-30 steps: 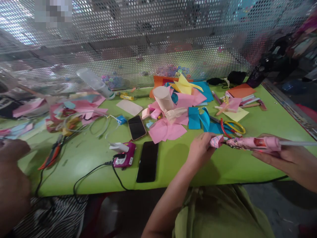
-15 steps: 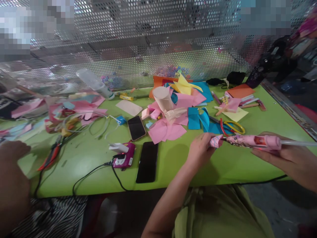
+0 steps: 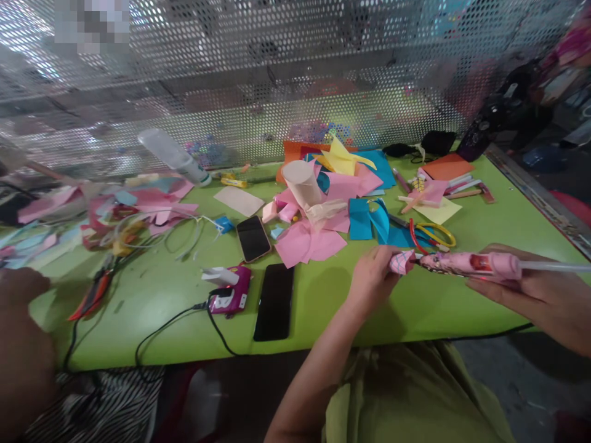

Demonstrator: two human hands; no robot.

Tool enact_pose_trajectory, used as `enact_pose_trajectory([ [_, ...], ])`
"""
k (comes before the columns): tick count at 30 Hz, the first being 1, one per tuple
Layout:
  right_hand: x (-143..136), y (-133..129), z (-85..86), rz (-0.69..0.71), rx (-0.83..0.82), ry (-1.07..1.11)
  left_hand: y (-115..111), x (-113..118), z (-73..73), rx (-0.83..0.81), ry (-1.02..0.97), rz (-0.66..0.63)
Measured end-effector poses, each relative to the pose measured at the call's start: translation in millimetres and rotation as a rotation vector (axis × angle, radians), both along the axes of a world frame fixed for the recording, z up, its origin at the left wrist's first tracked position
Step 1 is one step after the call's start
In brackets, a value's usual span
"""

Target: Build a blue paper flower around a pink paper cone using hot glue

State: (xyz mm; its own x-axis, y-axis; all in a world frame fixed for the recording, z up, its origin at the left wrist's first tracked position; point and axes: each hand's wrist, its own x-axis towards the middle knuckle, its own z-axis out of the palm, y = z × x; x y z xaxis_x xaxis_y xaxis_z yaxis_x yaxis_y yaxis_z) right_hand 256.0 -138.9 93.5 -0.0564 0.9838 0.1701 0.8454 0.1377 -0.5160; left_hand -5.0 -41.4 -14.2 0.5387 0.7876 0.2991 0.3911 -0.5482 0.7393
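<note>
My left hand [image 3: 373, 272] is closed around a small pink rolled paper piece [image 3: 402, 263] with bluish lines on it. In my right hand [image 3: 535, 283] is a pink hot glue gun [image 3: 496, 264], with a clear glue stick [image 3: 554, 266] running out of its back end. The glue gun's dark nozzle points left and meets, or nearly meets, the paper piece. Just beyond them lie scissors [image 3: 434, 235] with red and yellow handles, beside cut blue paper [image 3: 362, 219]. Pink paper petals [image 3: 311, 243] spread around an upright pale paper tube [image 3: 300, 181].
Two phones [image 3: 274, 301] [image 3: 253, 239] and a purple power adapter [image 3: 233, 292] with black cords lie left of my hands. Pliers [image 3: 95, 295] and paper scraps [image 3: 157, 200] are farther left, near another person's arm [image 3: 23, 344]. A perforated metal panel [image 3: 258, 80] closes off the back.
My hands, the paper piece and the glue gun keep nearly the same position. The view has shifted slightly, and the other person's arm at the left edge has moved a little left.
</note>
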Motion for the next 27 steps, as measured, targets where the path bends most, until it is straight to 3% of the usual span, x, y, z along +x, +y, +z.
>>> enact_pose_trajectory([
  [3,1.7,-2.0,-0.6,0.111,-0.055,-0.016,-0.3,-1.0,1.9,0.000,0.007,0.001],
  [12,-2.8,-2.3,2.4,0.197,0.008,-0.019,-2.4,-2.3,8.4,-0.030,0.071,0.015],
  [27,-13.4,-1.8,9.4,0.152,-0.123,0.102,-2.0,-2.5,10.6,-0.029,0.033,0.004],
])
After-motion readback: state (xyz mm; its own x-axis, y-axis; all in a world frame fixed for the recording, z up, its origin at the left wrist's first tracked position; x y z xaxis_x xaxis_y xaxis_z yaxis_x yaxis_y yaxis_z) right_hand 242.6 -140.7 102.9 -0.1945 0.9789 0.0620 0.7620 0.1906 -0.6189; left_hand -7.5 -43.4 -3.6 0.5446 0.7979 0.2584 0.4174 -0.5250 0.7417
